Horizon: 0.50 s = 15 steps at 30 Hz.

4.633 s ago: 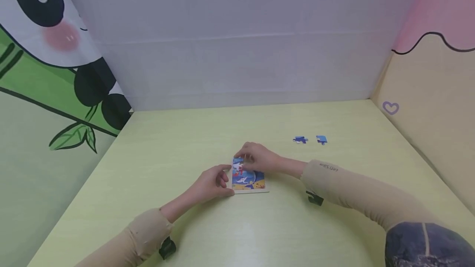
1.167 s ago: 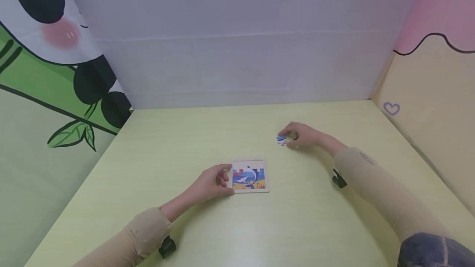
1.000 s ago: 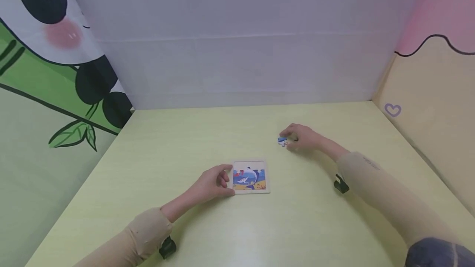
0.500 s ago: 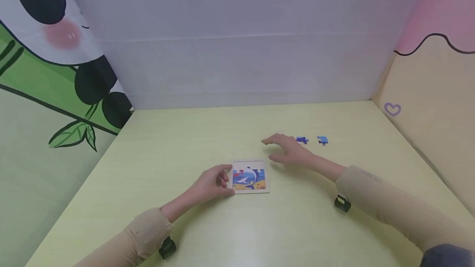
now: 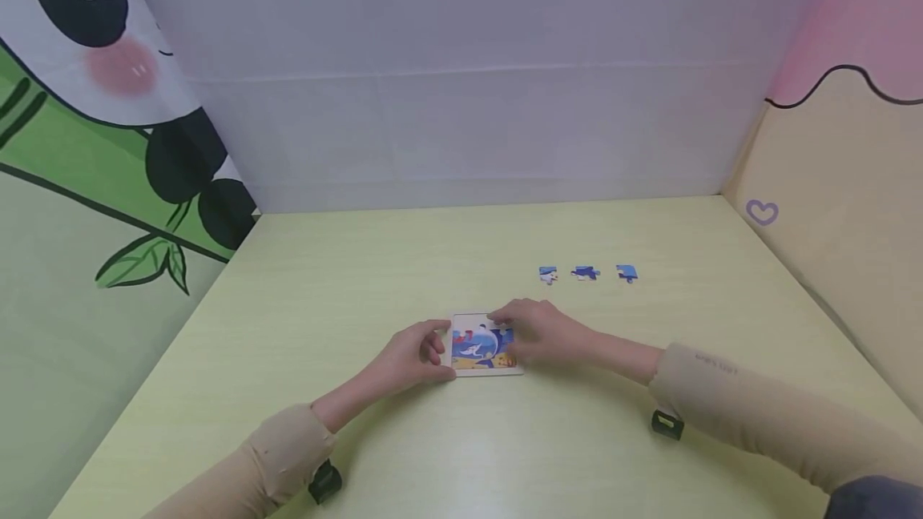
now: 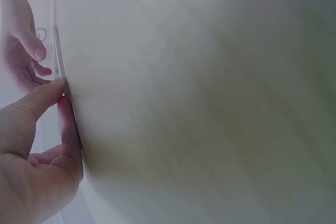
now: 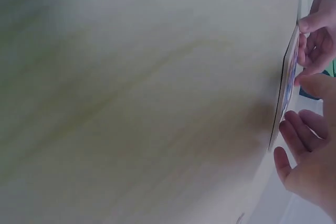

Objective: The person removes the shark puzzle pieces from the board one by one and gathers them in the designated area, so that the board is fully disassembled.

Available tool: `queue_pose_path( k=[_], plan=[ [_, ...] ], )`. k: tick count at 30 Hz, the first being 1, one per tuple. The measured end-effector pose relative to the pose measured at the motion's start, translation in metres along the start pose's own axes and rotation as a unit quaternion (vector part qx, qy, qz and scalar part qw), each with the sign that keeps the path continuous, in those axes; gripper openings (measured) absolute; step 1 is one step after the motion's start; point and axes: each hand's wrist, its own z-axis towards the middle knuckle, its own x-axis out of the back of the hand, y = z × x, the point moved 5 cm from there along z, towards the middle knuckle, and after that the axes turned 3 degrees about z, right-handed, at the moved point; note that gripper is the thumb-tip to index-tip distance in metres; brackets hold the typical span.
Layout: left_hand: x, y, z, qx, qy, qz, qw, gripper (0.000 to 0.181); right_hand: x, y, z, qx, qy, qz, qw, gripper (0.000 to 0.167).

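Note:
In the head view a small picture puzzle in a pale frame (image 5: 479, 372) lies flat on the table, its upper strip bare and its lower part showing a dolphin scene. My left hand (image 5: 411, 359) holds the frame's left edge; the left wrist view has thumb and fingers of the left hand (image 6: 39, 156) at that edge. Over the puzzle's right side is my right hand (image 5: 551, 332), fingers apart and partly covering it. In the right wrist view no piece shows in the right hand (image 7: 315, 150). Contact with the puzzle is unclear.
Three loose puzzle pieces lie in a row behind the right hand: a white and blue one (image 5: 548, 274), a dark blue one (image 5: 586, 272) and a light blue one (image 5: 626, 272). Around the pale table (image 5: 360, 263) stand a grey back wall (image 5: 461, 134) and printed side panels.
My right hand left the puzzle's upper left with a piece, set it down beside the two others, then moved back toward me to the puzzle's right side. The left hand stays put.

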Motion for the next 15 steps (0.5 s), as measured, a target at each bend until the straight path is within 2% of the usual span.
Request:
queue_pose_path(
  k=[8,15],
  plan=[
    [0.000,0.001,0.001,-0.002,-0.004,-0.005,1.0000,0.078,-0.003,-0.010,0.001,0.009,-0.006,-0.031,0.9995,0.049],
    [0.002,0.005,-0.001,-0.018,-0.016,0.008,0.9997,0.073,-0.003,-0.014,0.004,0.024,-0.018,-0.019,0.9994,0.043]
  ],
)
